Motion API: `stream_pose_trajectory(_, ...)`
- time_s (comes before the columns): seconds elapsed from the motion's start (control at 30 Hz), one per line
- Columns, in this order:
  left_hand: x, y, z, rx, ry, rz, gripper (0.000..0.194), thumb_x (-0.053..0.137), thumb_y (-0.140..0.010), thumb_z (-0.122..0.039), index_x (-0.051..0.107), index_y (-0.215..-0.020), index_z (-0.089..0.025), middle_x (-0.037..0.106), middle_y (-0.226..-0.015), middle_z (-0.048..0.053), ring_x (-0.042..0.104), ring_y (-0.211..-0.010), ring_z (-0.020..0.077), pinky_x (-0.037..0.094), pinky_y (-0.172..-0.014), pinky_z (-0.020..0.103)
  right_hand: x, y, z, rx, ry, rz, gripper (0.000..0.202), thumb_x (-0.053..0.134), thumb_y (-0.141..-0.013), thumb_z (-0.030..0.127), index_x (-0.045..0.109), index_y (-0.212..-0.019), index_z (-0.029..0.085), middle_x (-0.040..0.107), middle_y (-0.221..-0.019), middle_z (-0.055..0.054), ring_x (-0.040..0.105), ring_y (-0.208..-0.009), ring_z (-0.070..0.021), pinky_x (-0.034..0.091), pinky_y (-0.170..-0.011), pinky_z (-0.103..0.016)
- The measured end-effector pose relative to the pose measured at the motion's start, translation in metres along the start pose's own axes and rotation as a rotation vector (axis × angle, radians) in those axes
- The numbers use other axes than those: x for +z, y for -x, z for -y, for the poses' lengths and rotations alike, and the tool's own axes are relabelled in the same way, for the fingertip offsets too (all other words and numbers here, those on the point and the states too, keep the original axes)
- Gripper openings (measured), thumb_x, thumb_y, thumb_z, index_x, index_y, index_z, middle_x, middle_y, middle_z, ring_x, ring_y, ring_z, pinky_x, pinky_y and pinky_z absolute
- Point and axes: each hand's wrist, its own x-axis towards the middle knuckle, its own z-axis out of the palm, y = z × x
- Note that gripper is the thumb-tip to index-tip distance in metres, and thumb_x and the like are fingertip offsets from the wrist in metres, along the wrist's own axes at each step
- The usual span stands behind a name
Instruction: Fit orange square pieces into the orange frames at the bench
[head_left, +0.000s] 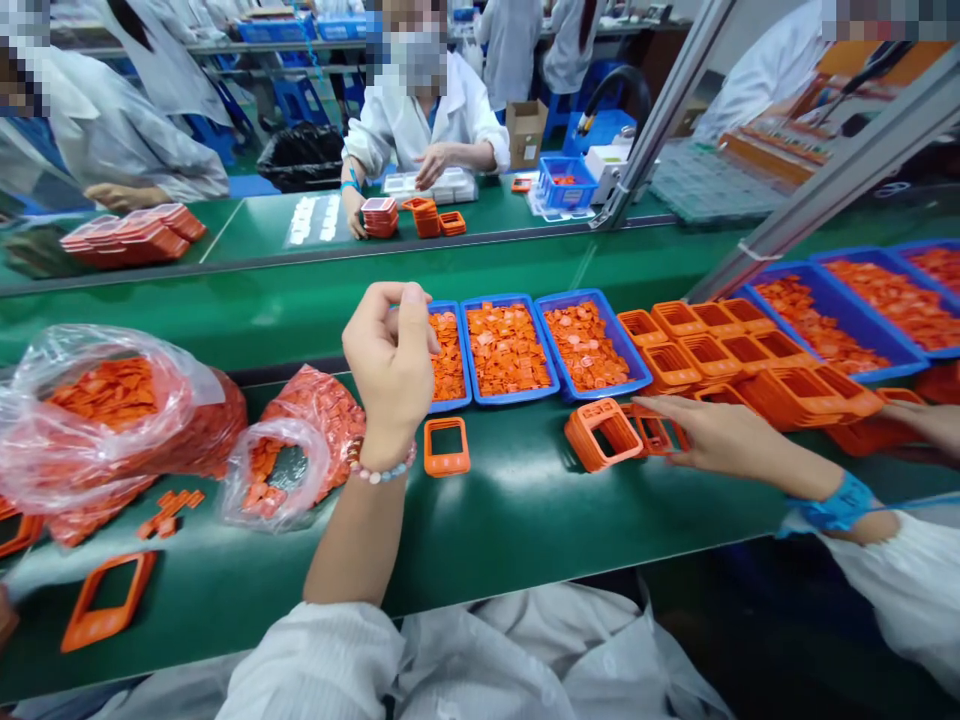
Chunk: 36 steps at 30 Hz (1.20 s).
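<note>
My left hand (390,365) is raised above the bench in front of the blue trays, its fingers curled in and the thumb pressed against them. Whatever may be between those fingertips is hidden. Below and to its right, a single orange plastic frame (447,467) lies flat on the green bench. My right hand (709,435) reaches in from the right, fingers and thumb around an orange frame (657,436). That frame is right beside a short, leaning stack of orange frames (598,458).
Blue trays (511,398) of small orange pieces line the back. Stacked orange frames (795,400) stand right. Left are plastic bags (187,440) of orange pieces and a loose frame (71,643). A metal post (817,165) slants overhead. Another hand (926,425) is at far right; co-workers sit opposite.
</note>
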Motion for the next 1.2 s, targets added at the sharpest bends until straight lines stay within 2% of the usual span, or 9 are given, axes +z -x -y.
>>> stream_pose_trajectory(0.2, 0.024, 0.023, -0.002, -0.006, -0.053, 0.37, 0.011, 0.067, -0.086, -0.03, 0.062, -0.088, -0.02, 0.053, -0.053, -0.007, 0.047, -0.044, 0.0085, 0.037, -0.046, 0.022, -0.076, 0.017, 0.001, -0.042, -0.579, -0.104, 0.06, 0.064, -0.084, 0.061, 0.068, -0.132, 0.026, 0.072, -0.12, -0.017, 0.068, -0.111, -0.0294, 0.051, -0.084, -0.039)
stream_pose_trajectory(0.3, 0.038, 0.039, -0.005, 0.076, -0.103, 0.65, 0.029, 0.071, -0.083, -0.031, 0.063, -0.109, -0.021, 0.066, -0.072, -0.003, 0.051, -0.048, 0.0089, 0.043, -0.054, 0.023, -0.099, 0.008, 0.028, -0.11, -0.95, -0.09, 0.058, 0.058, -0.081, 0.074, 0.074, -0.12, 0.035, 0.07, -0.128, -0.012, 0.062, -0.123, -0.0324, 0.05, -0.096, -0.043)
stream_pose_trajectory(0.4, 0.046, 0.051, -0.004, 0.117, -0.076, 0.831, 0.048, 0.072, -0.084, -0.042, 0.059, -0.124, -0.021, 0.071, -0.091, 0.002, 0.05, -0.047, 0.0081, 0.046, -0.055, 0.025, -0.099, -0.016, 0.061, -0.067, -1.177, -0.012, 0.052, 0.064, -0.081, 0.069, 0.075, -0.118, 0.034, 0.074, -0.119, -0.011, 0.07, -0.109, -0.0326, 0.059, -0.085, -0.044)
stream_pose_trajectory(0.5, 0.05, 0.053, 0.003, 0.11, -0.053, 0.873, 0.051, 0.07, -0.086, -0.043, 0.057, -0.131, -0.022, 0.073, -0.097, 0.003, 0.051, -0.047, 0.0079, 0.045, -0.054, 0.025, -0.093, -0.043, 0.086, -0.105, -1.42, 0.052, 0.061, 0.069, -0.075, 0.069, 0.074, -0.116, 0.023, 0.076, -0.108, -0.012, 0.074, -0.094, -0.0297, 0.062, -0.071, -0.038)
stream_pose_trajectory(0.6, 0.051, 0.048, 0.014, 0.075, -0.025, 0.791, 0.03, 0.068, -0.089, -0.038, 0.067, -0.114, -0.021, 0.068, -0.071, -0.002, 0.05, -0.045, 0.0088, 0.042, -0.051, 0.023, -0.09, -0.069, 0.095, -0.097, -1.565, 0.091, 0.067, 0.058, -0.08, 0.075, 0.068, -0.122, 0.022, 0.077, -0.103, -0.012, 0.075, -0.086, -0.0278, 0.062, -0.067, -0.039)
stream_pose_trajectory(0.7, 0.05, 0.04, 0.023, -0.036, 0.036, 0.642, 0.018, 0.068, -0.088, -0.036, 0.066, -0.084, -0.018, 0.063, -0.061, -0.003, 0.052, -0.045, 0.0087, 0.04, -0.047, 0.021, -0.086, -0.097, 0.082, -0.103, -1.365, -0.028, 0.074, 0.032, -0.09, 0.078, 0.07, -0.115, 0.019, 0.077, -0.099, -0.013, 0.074, -0.081, -0.0262, 0.059, -0.064, -0.037)
stream_pose_trajectory(0.8, 0.046, 0.032, 0.026, -0.184, 0.13, 0.528, 0.019, 0.066, -0.087, -0.034, 0.058, -0.08, -0.018, 0.063, -0.065, -0.002, 0.057, -0.046, 0.0091, 0.043, -0.045, 0.02, -0.071, -0.126, 0.056, -0.002, -0.639, -0.203, 0.047, 0.05, -0.094, 0.057, 0.076, -0.096, 0.017, 0.077, -0.097, -0.011, 0.072, -0.088, -0.0246, 0.055, -0.075, -0.032)
stream_pose_trajectory(0.9, 0.043, 0.027, 0.025, -0.265, 0.171, 0.503, 0.018, 0.066, -0.085, -0.033, 0.057, -0.081, -0.018, 0.063, -0.066, -0.003, 0.059, -0.046, 0.009, 0.045, -0.044, 0.018, -0.046, -0.146, 0.033, 0.174, -0.08, -0.044, 0.024, 0.062, -0.09, 0.035, 0.079, -0.099, 0.021, 0.077, -0.103, -0.01, 0.07, -0.099, -0.0269, 0.051, -0.084, -0.033)
stream_pose_trajectory(1.2, 0.044, 0.026, 0.025, -0.255, 0.163, 0.508, 0.018, 0.065, -0.085, -0.031, 0.056, -0.077, -0.018, 0.062, -0.069, -0.002, 0.057, -0.05, 0.0075, 0.044, -0.045, 0.018, -0.012, -0.157, 0.021, 0.257, 0.005, 0.064, 0.022, 0.065, -0.083, 0.025, 0.078, -0.1, 0.019, 0.076, -0.102, -0.015, 0.07, -0.099, -0.0314, 0.051, -0.081, -0.037)
